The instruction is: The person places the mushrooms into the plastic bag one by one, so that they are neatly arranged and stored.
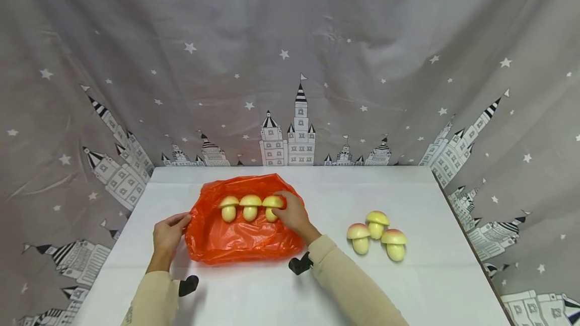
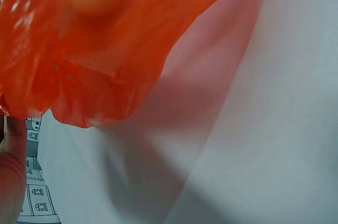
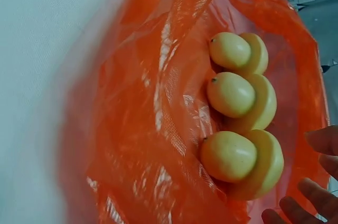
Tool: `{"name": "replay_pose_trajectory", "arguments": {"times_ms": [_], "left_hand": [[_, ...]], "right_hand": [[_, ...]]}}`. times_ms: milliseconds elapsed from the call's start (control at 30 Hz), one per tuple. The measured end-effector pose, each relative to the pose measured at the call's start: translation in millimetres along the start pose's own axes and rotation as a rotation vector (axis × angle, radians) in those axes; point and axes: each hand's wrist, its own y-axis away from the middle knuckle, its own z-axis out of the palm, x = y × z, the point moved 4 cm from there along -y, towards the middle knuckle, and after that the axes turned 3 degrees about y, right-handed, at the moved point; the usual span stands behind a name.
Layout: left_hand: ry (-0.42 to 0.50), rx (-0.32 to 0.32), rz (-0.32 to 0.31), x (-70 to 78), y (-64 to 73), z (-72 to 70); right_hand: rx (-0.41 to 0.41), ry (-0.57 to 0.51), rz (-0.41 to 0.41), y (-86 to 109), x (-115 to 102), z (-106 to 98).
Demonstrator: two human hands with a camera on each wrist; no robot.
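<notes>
A red plastic bag [image 1: 235, 253] lies spread open on the white table, its rim raised around three toy mushrooms. The left mushroom [image 1: 228, 209], middle mushroom [image 1: 250, 208] and right mushroom [image 1: 271, 215] stand side by side in a row, yellow with rounded caps. At the bag's left rim my left hand [image 1: 167, 234] pinches the plastic; in the left wrist view only part of a finger [image 2: 11, 174] shows beside it. My right hand [image 1: 294, 213] is over the bag beside the right mushroom. In the right wrist view its fingers [image 3: 311, 195] are spread, a little apart from the nearest mushroom [image 3: 229, 156].
On the right of the table [image 1: 435, 286] sit three more toy mushrooms in a cluster: a pink-tinged one [image 1: 360, 245], one behind [image 1: 376, 230] and one at the right [image 1: 396, 251]. A grey curtain [image 1: 317, 29] with castles and stars hangs behind the table.
</notes>
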Motion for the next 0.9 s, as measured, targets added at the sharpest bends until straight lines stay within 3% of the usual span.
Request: {"name": "replay_pose_trajectory", "arguments": {"times_ms": [100, 233, 300, 467, 733, 833, 900], "left_hand": [[-0.004, 0.015, -0.027, -1.7, 1.1, 0.4], [-0.045, 0.010, 0.013, 6.2, 10.3, 1.5], [-0.045, 0.021, 0.003, 6.1, 9.8, 1.6], [-0.035, 0.009, -0.032, -7.8, -9.3, 0.5], [-0.088, 0.060, 0.034, -49.3, -58.7, 6.4], [-0.102, 0.074, 0.037, -48.9, -57.5, 9.5], [-0.083, 0.047, 0.039, -36.4, -44.7, 10.4]], "right_hand": [[-0.024, 0.014, -0.025, 0.7, 0, -2], [-0.040, -0.006, -0.037, 4.5, 2, -6], [-0.028, -0.033, -0.039, 7.2, 3, -11], [0.001, -0.089, -0.063, 13.1, 9, -29], [0.052, -0.204, -0.056, 23.9, 25, -61], [0.093, -0.211, -0.047, 28.8, 33, -71], [0.123, -0.207, -0.045, 32.2, 40, -77]]}}
